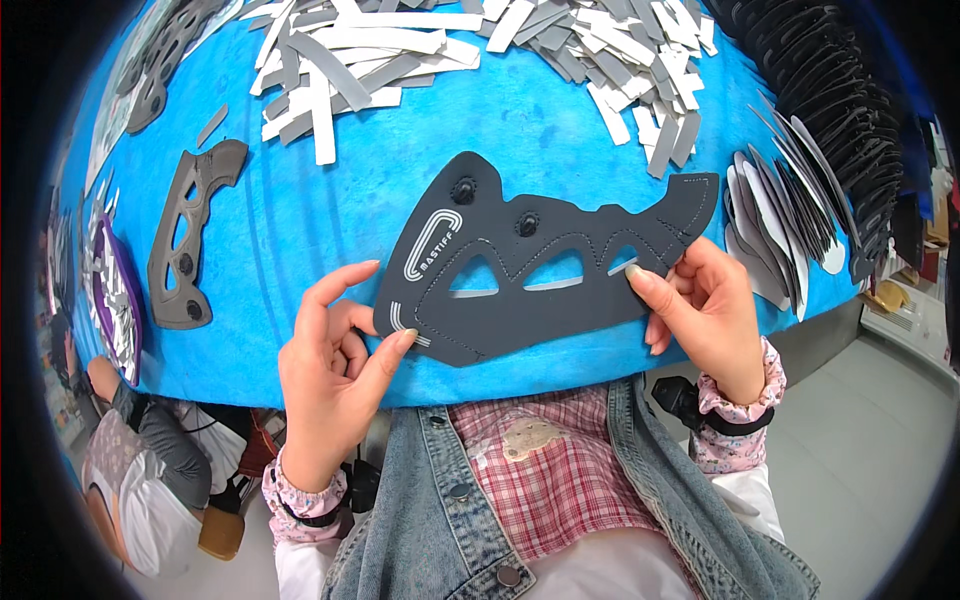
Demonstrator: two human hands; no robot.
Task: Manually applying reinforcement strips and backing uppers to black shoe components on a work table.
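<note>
Over the near part of the blue table cover, the black panel is held between both hands. It looks light and thin, flexible but able to keep its shape, with a smooth face that may slide a little. The solid strip along its lower edge seems the surest hold; the webs between its 3 cut-outs probably bend most easily.

The left hand pinches the lower left corner, thumb on the face, index finger raised. The right hand grips the right end, thumb in front, fingers behind.

Of what is hard to make out, the dark stack at upper right runs into the black rim, its pieces blurring together. The panel's back is hidden, so are some fingertips, and how the 2 round studs fasten cannot be told.
</note>
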